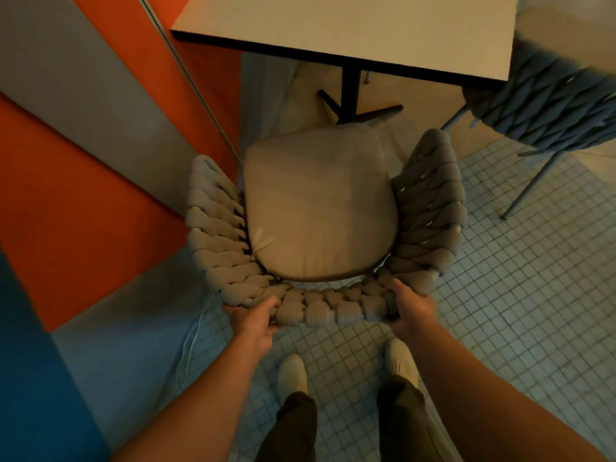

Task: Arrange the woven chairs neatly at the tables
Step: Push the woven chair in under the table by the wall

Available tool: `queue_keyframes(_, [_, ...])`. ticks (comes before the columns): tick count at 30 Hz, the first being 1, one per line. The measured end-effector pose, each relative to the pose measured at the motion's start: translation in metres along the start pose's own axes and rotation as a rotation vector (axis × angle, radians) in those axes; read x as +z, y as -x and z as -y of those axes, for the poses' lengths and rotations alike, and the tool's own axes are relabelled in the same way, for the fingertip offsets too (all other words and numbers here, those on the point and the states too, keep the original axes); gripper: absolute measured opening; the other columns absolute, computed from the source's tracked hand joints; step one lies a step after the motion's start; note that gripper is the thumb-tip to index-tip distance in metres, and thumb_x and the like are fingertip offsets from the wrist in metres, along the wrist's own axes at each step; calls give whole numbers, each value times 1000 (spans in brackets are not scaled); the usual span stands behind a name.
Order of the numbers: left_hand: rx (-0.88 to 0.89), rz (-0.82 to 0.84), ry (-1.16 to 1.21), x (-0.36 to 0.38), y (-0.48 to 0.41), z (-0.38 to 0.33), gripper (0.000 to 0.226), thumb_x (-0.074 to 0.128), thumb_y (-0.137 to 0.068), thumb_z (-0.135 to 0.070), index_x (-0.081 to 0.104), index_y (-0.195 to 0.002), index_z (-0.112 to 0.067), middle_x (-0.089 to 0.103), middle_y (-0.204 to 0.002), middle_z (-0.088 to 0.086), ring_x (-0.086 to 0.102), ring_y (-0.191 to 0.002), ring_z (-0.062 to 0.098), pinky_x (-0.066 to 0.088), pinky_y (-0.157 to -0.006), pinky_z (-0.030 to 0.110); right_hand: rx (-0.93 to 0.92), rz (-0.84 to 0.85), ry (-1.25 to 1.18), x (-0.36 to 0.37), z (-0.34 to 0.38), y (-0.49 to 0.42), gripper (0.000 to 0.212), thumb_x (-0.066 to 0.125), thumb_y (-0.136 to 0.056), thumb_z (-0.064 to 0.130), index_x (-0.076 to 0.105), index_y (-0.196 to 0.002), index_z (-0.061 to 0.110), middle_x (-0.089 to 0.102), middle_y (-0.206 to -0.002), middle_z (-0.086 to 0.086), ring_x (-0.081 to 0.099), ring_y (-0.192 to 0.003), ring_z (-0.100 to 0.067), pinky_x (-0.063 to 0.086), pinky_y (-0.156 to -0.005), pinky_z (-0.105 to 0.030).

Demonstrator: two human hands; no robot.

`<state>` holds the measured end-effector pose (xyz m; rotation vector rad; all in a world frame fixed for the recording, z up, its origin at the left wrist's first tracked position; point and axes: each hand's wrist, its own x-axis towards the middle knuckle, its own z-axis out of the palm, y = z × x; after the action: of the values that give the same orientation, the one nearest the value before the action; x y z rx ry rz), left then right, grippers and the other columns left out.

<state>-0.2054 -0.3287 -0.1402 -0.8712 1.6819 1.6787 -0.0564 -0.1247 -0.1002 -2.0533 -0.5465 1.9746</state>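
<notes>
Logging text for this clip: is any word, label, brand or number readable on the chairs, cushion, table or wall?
None can be read.
The chair, second chair, table and wall show no print.
A pale tab on the cushion is too small to tell whether it bears text.

One desk, standing on one pedestal leg. Two woven chairs: a grey-beige chair just in front of the desk and a blue-grey chair at the desk's right edge. One seat cushion shows plainly, on the chair in front of the desk. Two grips, the left grip and the right grip, hold that chair's back. Two pale shoes, a left shoe and a right shoe, lie farthest from the desk.
</notes>
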Motion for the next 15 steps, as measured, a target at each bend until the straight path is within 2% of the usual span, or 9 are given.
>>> queue_keyframes(4, [27,16,-40,-9,-12,-20,71,68,-79,16,47,-137,-19,65,-120,9,65,-102,29,57,-63,44,-4,-29,-59,15,-23,6,46,74,-84,11,55,-125,11,64,-120,-17,65,-103,-38,55,-80,-59])
queue_keyframes(9, [18,57,-151,-21,-37,-43,71,73,-74,12,52,-135,-18,67,-126,11,67,-105,29,59,-54,42,-14,-63,-116,30,-43,14,50,74,-83,9,53,-128,12,62,-122,-16,63,-108,-40,51,-88,-65])
queue_keyframes(12, [51,84,-198,-24,-41,-63,66,69,-76,16,51,-130,-17,66,-120,8,64,-104,29,59,-67,48,-17,-68,-160,42,-56,19,55,75,-83,13,51,-132,13,61,-126,-16,62,-110,-41,51,-86,-67])
queue_keyframes(13, [52,86,-211,-26,-46,-69,71,70,-75,16,47,-133,-18,64,-119,8,64,-104,29,59,-69,49,-13,-66,-175,46,-61,21,57,75,-83,13,50,-134,14,60,-128,-17,62,-111,-42,51,-86,-68])
queue_keyframes(15, [53,85,-243,-31,-57,-81,83,74,-72,14,40,-139,-21,63,-122,9,64,-104,30,60,-62,49,-11,-61,-195,55,-68,24,56,73,-86,13,48,-136,14,58,-130,-17,59,-115,-42,50,-88,-68])
